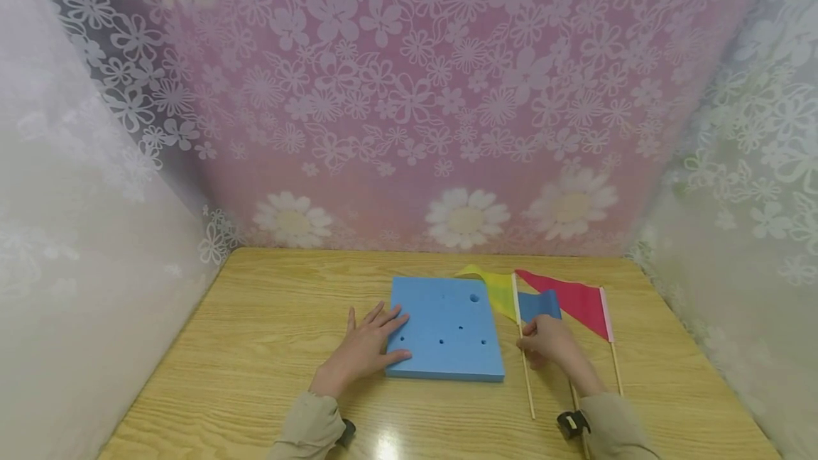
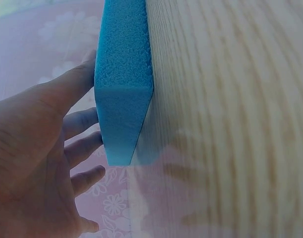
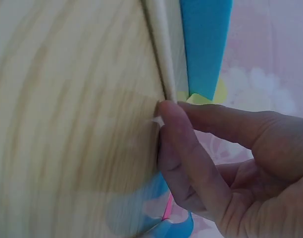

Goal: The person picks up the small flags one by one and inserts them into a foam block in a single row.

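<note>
Blue foam block (image 1: 434, 314), head view: we see it flat on the table (image 1: 255, 332), left hand (image 1: 363, 352) laid over its left edge, right hand (image 1: 551, 341) on the stick (image 1: 530, 389) of the yellow flag (image 1: 500, 291) just to its right, blue flag (image 1: 540, 302) and red flag (image 1: 578, 302) farther right. Left wrist view: fingers straight and spread against the block, likely steadying it. Right wrist view: thumb and fingertips pinch the stick close to the table, so we'd call this picking up the flag, next needing a firm pinch and a clean lift; no readable brand, label or writing.
</note>
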### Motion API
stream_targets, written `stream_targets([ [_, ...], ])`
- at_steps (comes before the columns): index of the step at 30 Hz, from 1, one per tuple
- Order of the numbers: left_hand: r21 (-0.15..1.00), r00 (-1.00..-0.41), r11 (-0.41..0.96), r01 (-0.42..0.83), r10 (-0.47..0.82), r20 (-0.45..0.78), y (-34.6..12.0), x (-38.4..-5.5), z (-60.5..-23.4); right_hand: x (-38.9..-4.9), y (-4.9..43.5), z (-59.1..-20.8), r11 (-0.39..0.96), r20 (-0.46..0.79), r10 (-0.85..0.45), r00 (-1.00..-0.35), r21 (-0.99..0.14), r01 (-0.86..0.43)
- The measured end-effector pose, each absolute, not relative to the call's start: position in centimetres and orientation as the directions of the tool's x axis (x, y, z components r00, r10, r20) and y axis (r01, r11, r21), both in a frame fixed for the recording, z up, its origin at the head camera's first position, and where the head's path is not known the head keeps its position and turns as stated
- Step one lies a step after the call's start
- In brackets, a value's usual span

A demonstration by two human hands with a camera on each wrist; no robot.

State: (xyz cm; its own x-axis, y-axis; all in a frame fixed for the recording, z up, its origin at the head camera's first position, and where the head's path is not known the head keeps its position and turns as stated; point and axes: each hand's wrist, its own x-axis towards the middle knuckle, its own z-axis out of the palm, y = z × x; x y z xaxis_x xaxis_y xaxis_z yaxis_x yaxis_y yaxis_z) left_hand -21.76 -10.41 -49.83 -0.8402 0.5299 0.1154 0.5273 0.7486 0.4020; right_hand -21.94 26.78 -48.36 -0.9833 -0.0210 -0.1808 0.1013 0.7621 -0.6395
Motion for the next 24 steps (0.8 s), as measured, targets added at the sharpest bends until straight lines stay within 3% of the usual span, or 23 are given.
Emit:
stream_targets([
  [5, 0.416, -0.841, 0.743, 0.523, 0.529, 0.112, -10.5, -21.8, -49.8, -22.2, 26.5, -48.5, 0.797, -0.146, -0.012, -0.989, -0.598, 0.079],
  [13, 0.398, -0.841, 0.751, 0.527, 0.529, 0.115, -10.5, -21.9, -49.9, -21.5, 27.1, -48.0, 0.665, -0.183, -0.022, -0.983, -0.737, 0.122],
  [24, 0.399, -0.838, 0.747, 0.532, 0.533, 0.119, -10.5, -21.9, -50.1, -21.4, 27.5, -46.8, 0.545, -0.118, -0.007, -0.993, -0.833, 0.095],
])
